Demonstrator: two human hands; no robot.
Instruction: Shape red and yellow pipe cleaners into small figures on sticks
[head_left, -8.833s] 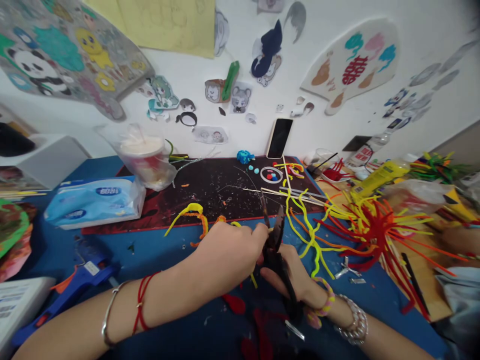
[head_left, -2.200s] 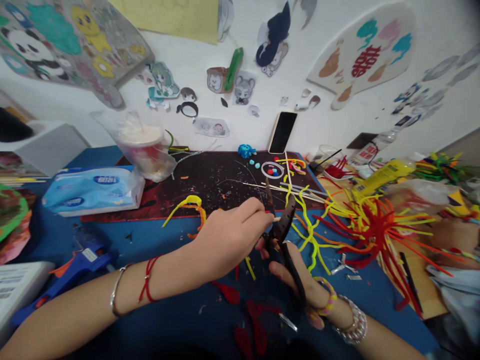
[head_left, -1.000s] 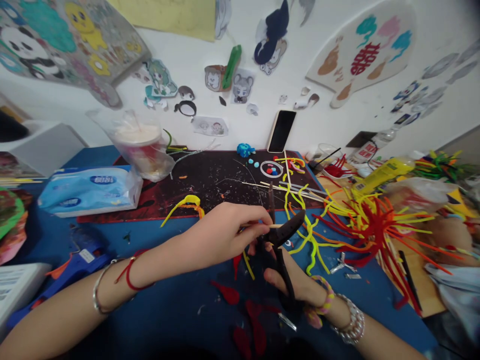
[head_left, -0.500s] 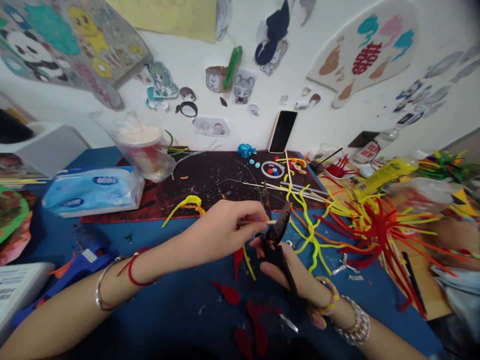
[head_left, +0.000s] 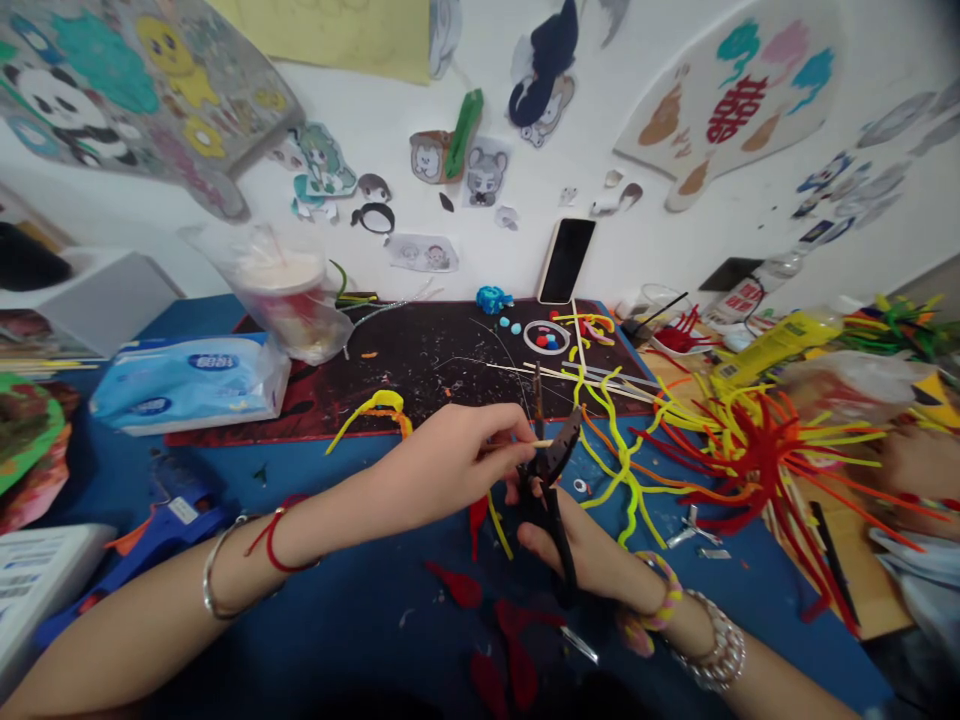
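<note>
My left hand (head_left: 480, 455) is closed in a pinch on a thin wooden stick (head_left: 543, 443), whose pale end pokes out past the fingertips. My right hand (head_left: 570, 540) grips black scissors (head_left: 553, 500) by the handles. Their blades stand apart, with the stick's end between them. Below the hands lie red teardrop-shaped pieces (head_left: 459, 586) and a silver hair clip (head_left: 580, 645) on the blue table surface. A yellow pipe cleaner (head_left: 499, 525) lies just under the left hand's fingers. Most of the stick is hidden inside the left hand.
Yellow and red pipe cleaners (head_left: 772, 450) spread over the right side. A blue glue gun (head_left: 169, 510) and a tissue pack (head_left: 191, 378) lie left. A phone (head_left: 568, 260) leans on the wall. Another person's arm (head_left: 922, 475) shows at far right.
The scissors have tilted slightly in my right hand, and their handles have shifted a little left. My left hand keeps its pinch on the stick almost in place.
</note>
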